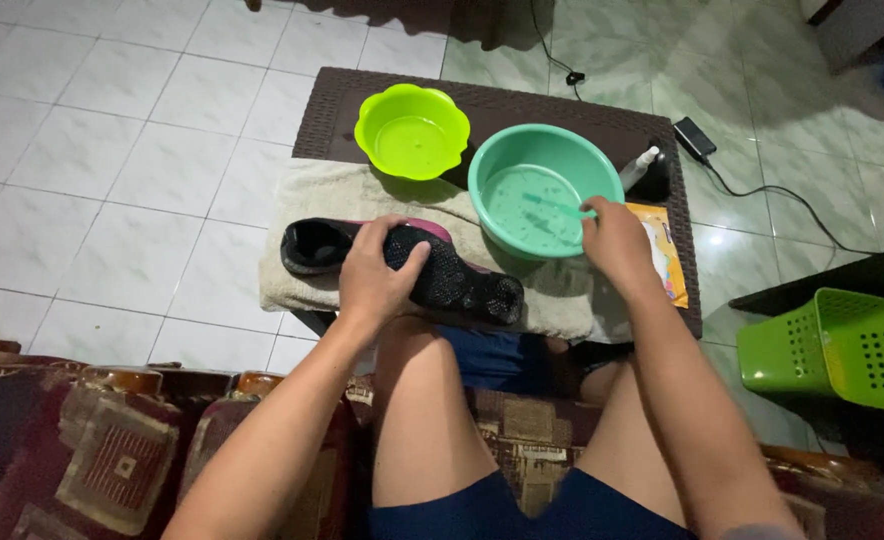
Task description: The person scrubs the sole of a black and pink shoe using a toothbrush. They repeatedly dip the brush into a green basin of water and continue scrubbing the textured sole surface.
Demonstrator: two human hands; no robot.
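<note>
A black shoe (462,285) with a pink inner edge lies on its side on a beige towel (322,190) spread over a small dark wicker table (327,100). My left hand (374,270) rests on top of the shoe and grips it. My right hand (614,240) holds a teal toothbrush (552,205) whose head dips into the water of a teal basin (507,160). A lime green scalloped bowl (412,130) with a little water stands behind the shoe.
A small white bottle (640,165) and an orange packet (667,260) sit at the table's right side. A black power adapter (694,138) with its cable lies on the tiled floor. A green perforated basket (842,345) stands at right. My bare knees are below the table edge.
</note>
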